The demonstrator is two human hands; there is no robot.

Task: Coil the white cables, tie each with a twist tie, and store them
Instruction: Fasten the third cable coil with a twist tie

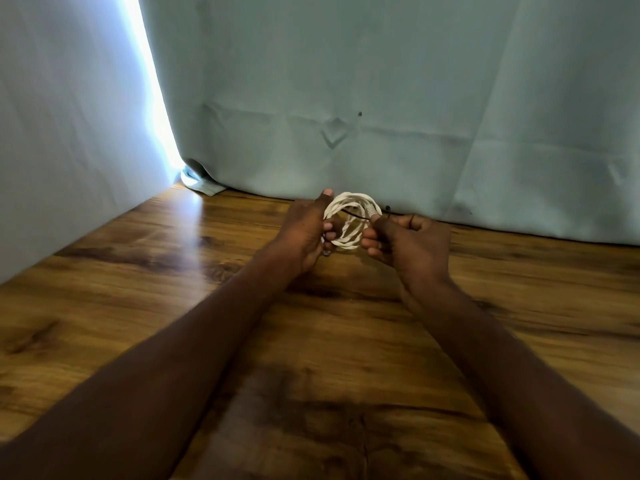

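Backdrop: a pale blue-green curtain (381, 98) hangs behind the wooden desk (138, 289), with a bright slit of daylight at its left edge.
Left hand (304, 233): raised above the desk, thumb up, fingers curled round the left side of the coil.
White cable (349, 220): wound into a small coil, held between both hands near the curtain's foot.
Twist tie (355, 215): thin and dark, crossing the coil.
Right hand (408, 247): fingertips pinching the tie's end at the coil's right side.

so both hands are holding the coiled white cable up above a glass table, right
Not quite: the table is wood-grained, not glass. The head view shows the left hand and right hand holding the coiled white cable above it.
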